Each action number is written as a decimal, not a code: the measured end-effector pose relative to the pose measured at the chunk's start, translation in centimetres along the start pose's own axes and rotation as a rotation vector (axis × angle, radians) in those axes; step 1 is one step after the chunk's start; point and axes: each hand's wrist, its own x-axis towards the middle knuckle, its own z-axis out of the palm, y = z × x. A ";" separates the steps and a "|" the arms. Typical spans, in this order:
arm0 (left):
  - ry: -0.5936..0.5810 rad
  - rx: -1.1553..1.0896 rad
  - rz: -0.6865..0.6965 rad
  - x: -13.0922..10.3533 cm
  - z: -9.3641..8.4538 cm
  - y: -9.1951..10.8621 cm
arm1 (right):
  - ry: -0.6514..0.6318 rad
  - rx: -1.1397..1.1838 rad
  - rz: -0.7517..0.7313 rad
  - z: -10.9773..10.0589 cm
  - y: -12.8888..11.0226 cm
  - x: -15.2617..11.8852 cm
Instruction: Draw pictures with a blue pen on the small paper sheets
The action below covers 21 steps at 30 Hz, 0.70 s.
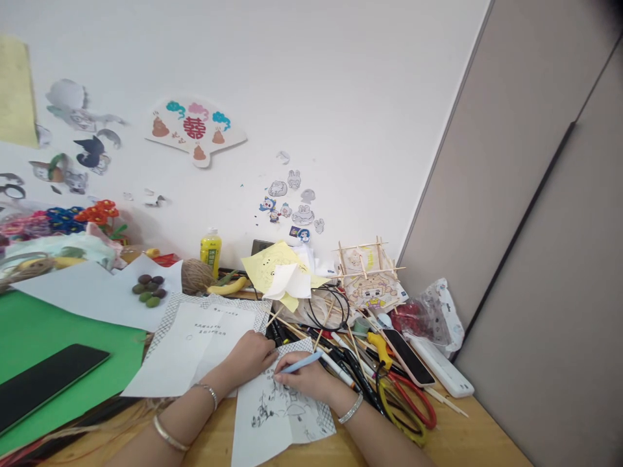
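My right hand holds a light blue pen, its tip near the upper part of a white sheet with black line drawings and some handwriting. My left hand rests palm down at the top left of that sheet, on the edge of a second paper with a few handwritten lines and a crosshatched border. The fingers of my left hand lie together, flat, with nothing visible in them.
Markers and sticks, scissors, a phone and a white power bank crowd the right side. A black tablet lies on green paper at left. Behind stand a yellow bottle and a banana.
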 end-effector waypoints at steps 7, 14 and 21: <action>0.004 -0.012 0.002 -0.1 0.2 -0.1 | 0.004 0.018 0.028 0.2 0.7 0.1; 0.008 -0.024 -0.002 -0.1 -0.1 0.0 | -0.004 0.014 0.048 0.1 0.5 0.1; 0.008 -0.029 -0.009 -0.1 -0.1 0.1 | -0.009 0.016 0.066 0.1 0.4 0.1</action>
